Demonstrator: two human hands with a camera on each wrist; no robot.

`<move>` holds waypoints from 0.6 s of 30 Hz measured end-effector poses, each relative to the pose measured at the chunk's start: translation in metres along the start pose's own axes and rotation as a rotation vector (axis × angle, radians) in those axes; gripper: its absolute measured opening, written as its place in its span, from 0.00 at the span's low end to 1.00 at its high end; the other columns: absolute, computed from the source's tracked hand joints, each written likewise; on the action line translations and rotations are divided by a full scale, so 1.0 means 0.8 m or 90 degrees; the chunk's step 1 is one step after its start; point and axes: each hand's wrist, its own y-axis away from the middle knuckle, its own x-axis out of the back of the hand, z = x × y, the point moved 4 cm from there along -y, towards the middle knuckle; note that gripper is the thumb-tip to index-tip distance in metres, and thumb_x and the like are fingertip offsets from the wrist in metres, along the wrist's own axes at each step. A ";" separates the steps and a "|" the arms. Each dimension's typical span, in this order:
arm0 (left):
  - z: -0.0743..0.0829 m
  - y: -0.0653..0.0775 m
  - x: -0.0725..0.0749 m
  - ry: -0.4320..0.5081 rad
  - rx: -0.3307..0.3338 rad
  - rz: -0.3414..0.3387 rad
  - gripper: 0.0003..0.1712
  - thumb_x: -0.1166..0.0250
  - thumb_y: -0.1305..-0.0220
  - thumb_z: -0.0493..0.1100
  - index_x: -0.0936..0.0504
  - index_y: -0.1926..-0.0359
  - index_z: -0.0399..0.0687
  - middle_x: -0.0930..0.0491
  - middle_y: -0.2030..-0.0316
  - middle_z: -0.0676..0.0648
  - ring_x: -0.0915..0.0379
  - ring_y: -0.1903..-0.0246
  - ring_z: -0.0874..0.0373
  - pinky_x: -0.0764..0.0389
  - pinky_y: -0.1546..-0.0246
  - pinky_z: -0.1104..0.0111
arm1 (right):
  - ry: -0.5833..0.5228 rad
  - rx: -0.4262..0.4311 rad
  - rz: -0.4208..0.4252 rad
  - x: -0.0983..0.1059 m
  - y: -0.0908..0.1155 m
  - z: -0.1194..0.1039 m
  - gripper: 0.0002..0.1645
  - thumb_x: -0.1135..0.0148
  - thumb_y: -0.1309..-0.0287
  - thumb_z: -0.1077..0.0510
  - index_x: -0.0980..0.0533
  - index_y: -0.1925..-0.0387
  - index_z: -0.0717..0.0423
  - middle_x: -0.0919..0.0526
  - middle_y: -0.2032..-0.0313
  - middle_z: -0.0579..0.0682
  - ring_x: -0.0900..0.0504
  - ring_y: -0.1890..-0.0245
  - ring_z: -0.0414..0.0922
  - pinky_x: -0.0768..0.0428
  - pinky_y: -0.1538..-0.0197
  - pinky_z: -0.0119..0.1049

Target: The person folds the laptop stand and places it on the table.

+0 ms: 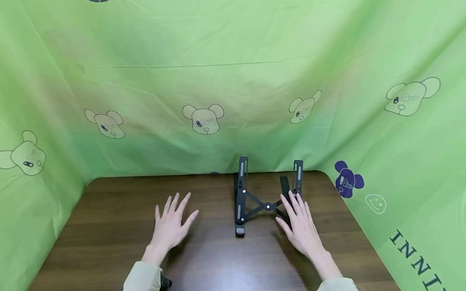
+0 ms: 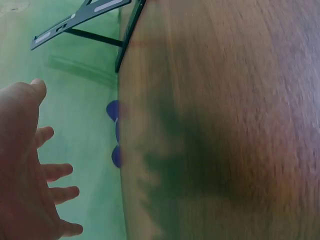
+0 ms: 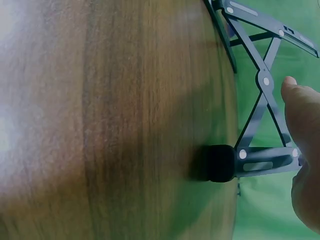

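A dark folding laptop stand (image 1: 240, 197) is set up, opened out, toward the back right of the table. Its two sloping arms are joined by crossed bars with a round pivot, seen closely in the right wrist view as the stand's hub (image 3: 265, 81). My right hand (image 1: 302, 229), fingers extended, is over the stand's right arm and hides its lower part; whether it touches cannot be told. Left of the stand, my left hand (image 1: 169, 230) hovers above the table with fingers spread, holding nothing. The left wrist view catches part of the stand (image 2: 82, 17) beyond the thumb.
The brown wooden table (image 1: 210, 275) has rounded back corners. Green cloth (image 1: 195, 84) printed with bear heads hangs behind it and along both sides. Both hands cast shadows on the tabletop.
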 end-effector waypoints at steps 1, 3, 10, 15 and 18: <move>0.002 0.000 -0.001 0.001 0.000 -0.003 0.43 0.42 0.19 0.68 0.41 0.12 0.64 0.41 0.14 0.36 0.49 0.14 0.32 0.53 0.18 0.24 | 0.000 0.001 -0.001 -0.001 0.000 0.000 0.44 0.29 0.31 0.57 0.33 0.18 0.57 0.35 0.19 0.70 0.39 0.18 0.74 0.52 0.10 0.60; 0.004 0.000 -0.003 0.010 -0.004 -0.004 0.42 0.40 0.19 0.66 0.39 0.13 0.62 0.40 0.14 0.36 0.48 0.14 0.32 0.52 0.18 0.24 | -0.004 0.005 -0.001 -0.003 0.001 0.000 0.44 0.29 0.31 0.57 0.33 0.18 0.57 0.35 0.19 0.71 0.39 0.19 0.74 0.48 0.11 0.63; 0.038 -0.015 -0.028 0.209 -0.074 0.024 0.39 0.37 0.18 0.55 0.35 0.15 0.51 0.33 0.20 0.29 0.38 0.20 0.27 0.38 0.22 0.27 | -0.022 -0.021 0.014 -0.002 0.000 0.008 0.45 0.28 0.31 0.59 0.34 0.17 0.58 0.36 0.19 0.73 0.38 0.20 0.76 0.40 0.18 0.73; 0.058 -0.048 -0.071 0.376 -0.114 0.031 0.35 0.38 0.17 0.53 0.32 0.17 0.48 0.27 0.21 0.35 0.28 0.23 0.35 0.26 0.23 0.40 | -0.044 -0.045 0.016 0.000 0.002 0.019 0.46 0.29 0.30 0.61 0.37 0.16 0.59 0.39 0.18 0.74 0.40 0.20 0.77 0.44 0.15 0.71; 0.072 -0.062 -0.080 0.460 -0.076 0.021 0.33 0.38 0.16 0.50 0.31 0.18 0.46 0.23 0.26 0.31 0.20 0.31 0.35 0.17 0.30 0.44 | -0.087 -0.068 0.030 -0.003 0.000 0.025 0.47 0.30 0.30 0.62 0.39 0.15 0.61 0.41 0.18 0.74 0.40 0.20 0.77 0.42 0.16 0.69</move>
